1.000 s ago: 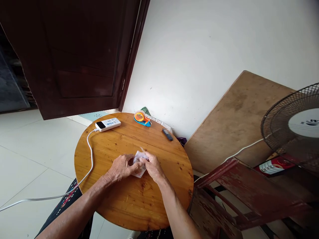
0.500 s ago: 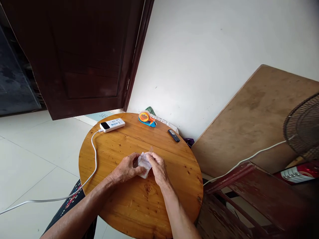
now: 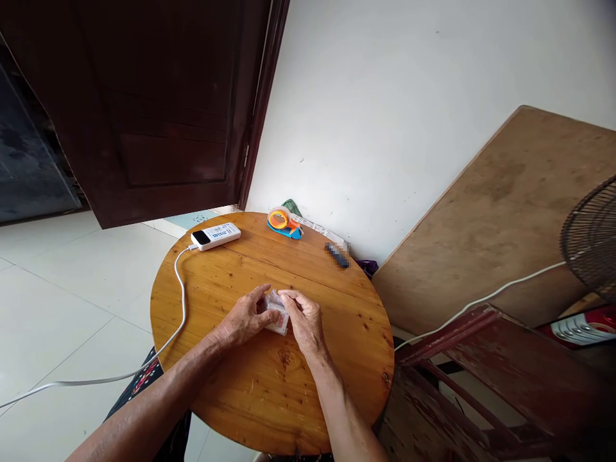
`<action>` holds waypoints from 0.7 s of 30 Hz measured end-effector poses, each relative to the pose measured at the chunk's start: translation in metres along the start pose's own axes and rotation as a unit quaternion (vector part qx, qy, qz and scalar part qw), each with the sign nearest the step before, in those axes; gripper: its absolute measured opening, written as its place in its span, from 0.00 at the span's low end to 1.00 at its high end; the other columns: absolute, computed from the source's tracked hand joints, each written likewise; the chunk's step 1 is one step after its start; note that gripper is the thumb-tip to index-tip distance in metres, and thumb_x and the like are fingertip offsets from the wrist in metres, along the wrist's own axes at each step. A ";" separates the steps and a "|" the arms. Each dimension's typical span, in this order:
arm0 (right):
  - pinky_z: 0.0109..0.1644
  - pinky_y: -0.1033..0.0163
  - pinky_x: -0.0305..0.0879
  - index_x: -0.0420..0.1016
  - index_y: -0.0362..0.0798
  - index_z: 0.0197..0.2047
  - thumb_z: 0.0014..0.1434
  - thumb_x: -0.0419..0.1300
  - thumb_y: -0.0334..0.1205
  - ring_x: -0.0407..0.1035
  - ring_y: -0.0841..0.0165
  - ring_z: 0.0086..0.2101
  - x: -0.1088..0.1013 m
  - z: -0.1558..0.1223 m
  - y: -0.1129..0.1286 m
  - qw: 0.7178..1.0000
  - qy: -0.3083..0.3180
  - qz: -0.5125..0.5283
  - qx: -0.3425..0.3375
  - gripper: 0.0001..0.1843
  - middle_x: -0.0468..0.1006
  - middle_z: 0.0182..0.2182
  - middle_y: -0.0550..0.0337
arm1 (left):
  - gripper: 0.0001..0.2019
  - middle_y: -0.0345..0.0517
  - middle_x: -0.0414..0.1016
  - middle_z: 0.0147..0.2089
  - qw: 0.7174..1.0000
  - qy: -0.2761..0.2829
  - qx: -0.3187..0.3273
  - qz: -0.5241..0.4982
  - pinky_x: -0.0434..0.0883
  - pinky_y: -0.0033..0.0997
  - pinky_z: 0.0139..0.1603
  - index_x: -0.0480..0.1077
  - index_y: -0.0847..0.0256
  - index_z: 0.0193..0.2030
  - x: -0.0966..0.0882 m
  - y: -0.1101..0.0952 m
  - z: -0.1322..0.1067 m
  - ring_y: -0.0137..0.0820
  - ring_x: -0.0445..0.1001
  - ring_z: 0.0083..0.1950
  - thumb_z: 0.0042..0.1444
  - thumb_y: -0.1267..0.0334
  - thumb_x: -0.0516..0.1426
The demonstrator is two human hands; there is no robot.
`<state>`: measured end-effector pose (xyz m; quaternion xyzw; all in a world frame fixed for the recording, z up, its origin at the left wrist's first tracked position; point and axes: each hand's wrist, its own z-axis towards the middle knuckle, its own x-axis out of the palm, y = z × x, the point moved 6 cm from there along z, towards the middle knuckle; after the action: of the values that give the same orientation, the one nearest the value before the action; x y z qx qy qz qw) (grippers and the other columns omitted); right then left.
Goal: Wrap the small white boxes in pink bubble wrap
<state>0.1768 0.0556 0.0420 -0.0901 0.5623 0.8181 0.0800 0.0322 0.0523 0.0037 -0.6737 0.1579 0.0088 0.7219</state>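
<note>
Both hands still pinch the clear-wrapped packet, left forefinger now straighter

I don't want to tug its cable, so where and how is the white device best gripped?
Likely by its long sides near the right end, from above: the white device lies flat, slim and oblong, and the white cable plugs into its left end, by the dark screen, so that end is better left alone.

tape dispenser on round table
</note>
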 end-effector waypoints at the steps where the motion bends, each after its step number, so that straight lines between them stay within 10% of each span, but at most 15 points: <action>1: 0.42 0.60 0.72 0.82 0.49 0.36 0.60 0.60 0.46 0.76 0.63 0.35 0.000 0.000 0.001 1.000 0.000 -0.007 -0.005 0.12 0.84 0.34 0.57 | 0.37 0.46 0.75 0.44 1.000 -0.009 0.003 0.017 0.69 0.33 0.45 0.60 0.68 0.67 -0.001 0.000 0.000 0.35 0.72 0.42 0.51 0.56 0.60; 21: 0.36 0.64 0.67 0.81 0.45 0.31 0.56 0.64 0.56 0.69 0.67 0.30 -0.005 0.016 -0.021 0.993 -0.019 0.080 0.086 0.20 0.78 0.28 0.58 | 0.40 0.43 0.72 0.41 0.999 0.017 0.029 0.012 0.69 0.32 0.42 0.53 0.63 0.71 0.004 0.002 0.007 0.31 0.69 0.38 0.54 0.55 0.59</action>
<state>0.1861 0.0775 0.0298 -0.0222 0.6342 0.7722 0.0327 0.0367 0.0582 0.0007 -0.6503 0.1782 0.0014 0.7385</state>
